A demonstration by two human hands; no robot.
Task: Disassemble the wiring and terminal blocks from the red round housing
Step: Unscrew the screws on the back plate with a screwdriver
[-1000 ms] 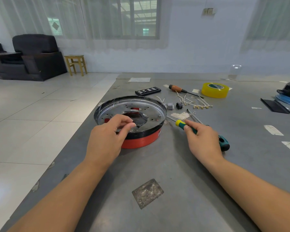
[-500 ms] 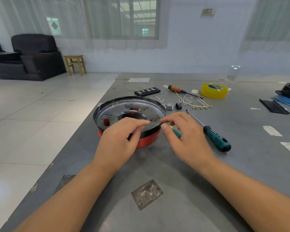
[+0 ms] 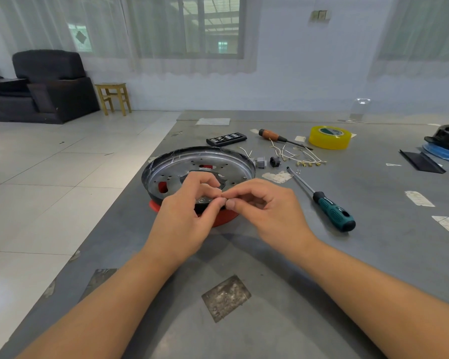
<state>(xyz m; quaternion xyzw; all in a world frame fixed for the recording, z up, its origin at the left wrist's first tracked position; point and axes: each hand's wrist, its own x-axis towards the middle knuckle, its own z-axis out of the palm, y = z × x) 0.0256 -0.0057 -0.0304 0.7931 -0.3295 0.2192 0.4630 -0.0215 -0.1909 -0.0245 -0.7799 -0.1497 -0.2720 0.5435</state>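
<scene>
Head view: the red round housing [image 3: 219, 218] sits on the counter [image 3: 270, 320] straight ahead of me, its metal plate [image 3: 192, 164] facing up so the fixings are within reach. My left hand [image 3: 184, 216] and right hand [image 3: 267, 213] meet over its near rim. The fingers [image 3: 213, 206] of both hands are curled in tight, the tips touching one another in a narrow pinch. They seem to close on some small part, perhaps a screw, but it is too tiny and hidden for me to tell what.

Just right of the housing lies the green-handled screwdriver [image 3: 332, 212], apart from my right hand. Beyond the housing, the loose wires with terminals [image 3: 296, 156] and two small terminal blocks [image 3: 267, 161] lie on the counter, already out. Farther back lie a bit case [image 3: 226, 139], an orange-handled screwdriver [image 3: 275, 136] and a yellow tape roll [image 3: 329, 137].
</scene>
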